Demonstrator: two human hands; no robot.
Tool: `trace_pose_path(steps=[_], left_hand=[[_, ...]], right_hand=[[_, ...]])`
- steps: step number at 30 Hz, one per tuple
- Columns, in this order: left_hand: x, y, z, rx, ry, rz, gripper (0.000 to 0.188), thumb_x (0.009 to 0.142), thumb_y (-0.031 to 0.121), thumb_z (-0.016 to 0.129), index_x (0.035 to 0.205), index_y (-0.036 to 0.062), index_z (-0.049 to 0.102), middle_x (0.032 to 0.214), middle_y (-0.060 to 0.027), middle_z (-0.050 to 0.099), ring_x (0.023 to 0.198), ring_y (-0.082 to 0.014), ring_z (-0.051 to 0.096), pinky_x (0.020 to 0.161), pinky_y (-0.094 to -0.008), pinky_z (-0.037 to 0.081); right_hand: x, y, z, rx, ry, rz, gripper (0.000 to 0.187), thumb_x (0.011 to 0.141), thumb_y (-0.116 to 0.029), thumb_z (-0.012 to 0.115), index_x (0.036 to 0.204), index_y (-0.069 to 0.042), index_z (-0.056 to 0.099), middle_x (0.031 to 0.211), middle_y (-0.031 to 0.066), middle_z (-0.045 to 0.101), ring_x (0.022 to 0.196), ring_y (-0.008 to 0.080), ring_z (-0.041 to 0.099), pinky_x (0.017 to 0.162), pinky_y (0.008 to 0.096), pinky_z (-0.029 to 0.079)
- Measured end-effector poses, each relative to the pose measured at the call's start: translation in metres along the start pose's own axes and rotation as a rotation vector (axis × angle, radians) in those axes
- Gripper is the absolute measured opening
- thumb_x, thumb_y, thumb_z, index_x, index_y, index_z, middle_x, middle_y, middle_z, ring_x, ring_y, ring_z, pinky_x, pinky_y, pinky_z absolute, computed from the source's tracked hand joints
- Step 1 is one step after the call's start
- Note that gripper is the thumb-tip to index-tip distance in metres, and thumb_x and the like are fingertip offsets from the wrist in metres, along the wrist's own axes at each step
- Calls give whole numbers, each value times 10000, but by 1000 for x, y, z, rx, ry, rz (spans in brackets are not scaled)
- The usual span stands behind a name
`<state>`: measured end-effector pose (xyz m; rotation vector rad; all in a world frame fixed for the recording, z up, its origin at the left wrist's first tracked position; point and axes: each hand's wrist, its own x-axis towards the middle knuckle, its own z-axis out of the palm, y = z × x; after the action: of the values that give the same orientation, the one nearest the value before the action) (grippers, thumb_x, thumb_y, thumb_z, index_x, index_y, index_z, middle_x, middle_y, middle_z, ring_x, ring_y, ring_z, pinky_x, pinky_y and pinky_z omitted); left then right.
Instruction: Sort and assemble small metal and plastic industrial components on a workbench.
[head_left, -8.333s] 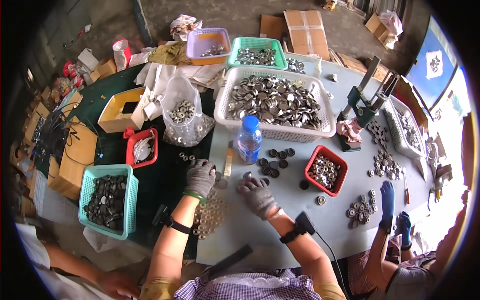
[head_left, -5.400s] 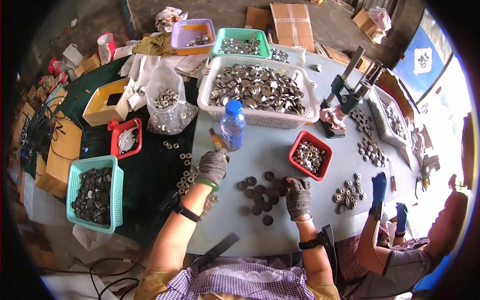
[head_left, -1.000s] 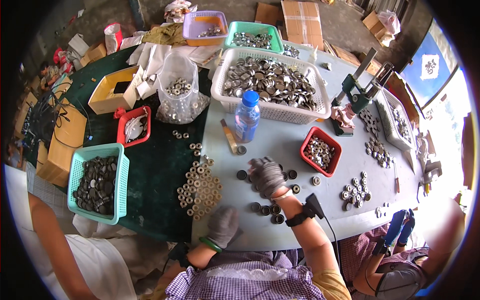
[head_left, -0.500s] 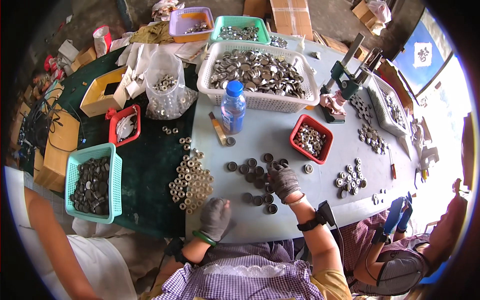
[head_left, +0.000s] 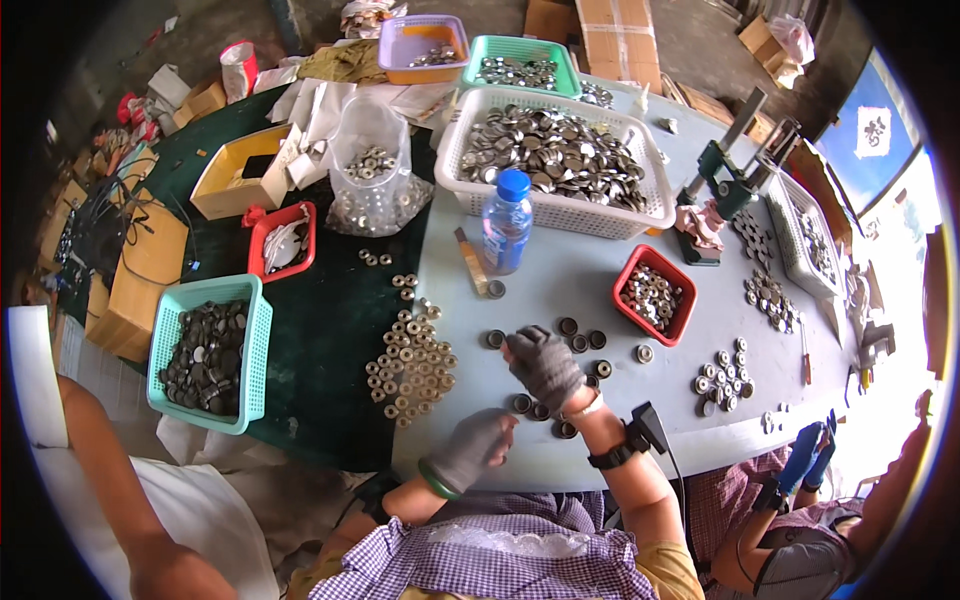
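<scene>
My right hand (head_left: 545, 367), in a grey fingerless glove, is over a loose group of dark round caps (head_left: 568, 326) on the grey tabletop. Its fingers are bent together; anything between them is hidden. Lower and to the left, my left hand (head_left: 470, 452) hovers near the table's front edge, gloved alike, with a green bangle at the wrist. Its fingers curl inward, and what they may hold cannot be made out. Left of both hands lies a patch of small metal rings (head_left: 410, 362). A red bin (head_left: 618, 300) of similar metal parts stands beyond my right hand.
A white basket (head_left: 455, 175) heaped with metal discs stands behind a blue-capped bottle (head_left: 507, 225). At left are a teal basket (head_left: 257, 350) and a clear bag (head_left: 365, 130) of rings. A hand press (head_left: 715, 180) stands at right. Co-workers' arms flank me, one with blue gloves (head_left: 803, 455).
The whole view has shifted, so the table's things appear farther right. My right hand has moved left across the dark caps, uncovering some. My left hand's fingers now point more to the right.
</scene>
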<state>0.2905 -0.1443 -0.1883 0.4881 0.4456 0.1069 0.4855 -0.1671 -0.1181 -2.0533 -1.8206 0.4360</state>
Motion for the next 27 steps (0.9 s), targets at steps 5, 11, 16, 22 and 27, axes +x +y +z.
trace_pose_path(steps=[5, 11, 16, 22, 27], left_hand=[[-8, -20, 11, 717, 248, 219, 254, 922, 284, 546, 860, 47, 611, 674, -2, 538, 583, -103, 492, 559, -257, 411], [1, -29, 5, 1091, 195, 602, 195, 914, 224, 560, 868, 36, 587, 724, -51, 569, 660, -192, 560, 652, -298, 452], [3, -42, -22, 1470, 187, 659, 88, 876, 154, 564, 871, 70, 538, 762, -71, 530, 655, -229, 576, 625, -326, 488], [13, -52, -31, 1184, 220, 527, 104, 888, 126, 597, 954, 58, 637, 717, 43, 531, 634, -57, 473, 586, -230, 414], [7, -39, -22, 1128, 176, 487, 93, 898, 159, 610, 920, 72, 633, 673, 46, 536, 602, -48, 472, 566, -216, 405]], right_hand=[[55, 8, 72, 101, 72, -229, 193, 782, -156, 603, 962, -85, 610, 924, 146, 610, 853, 346, 595, 765, 428, 487], [62, -12, 89, -15, -62, -128, 199, 783, -101, 527, 960, -70, 611, 939, 172, 604, 843, 335, 613, 722, 432, 496], [39, -39, 56, 54, -69, -41, 191, 769, -92, 524, 934, -41, 606, 831, 168, 619, 762, 341, 619, 687, 445, 497], [32, -24, 74, 1, -195, -36, 249, 864, -115, 469, 1065, -74, 610, 1024, 189, 601, 946, 339, 611, 794, 425, 506], [11, -6, 58, 33, -126, -69, 252, 834, -131, 503, 1060, -90, 608, 939, 140, 597, 892, 323, 604, 751, 379, 506]])
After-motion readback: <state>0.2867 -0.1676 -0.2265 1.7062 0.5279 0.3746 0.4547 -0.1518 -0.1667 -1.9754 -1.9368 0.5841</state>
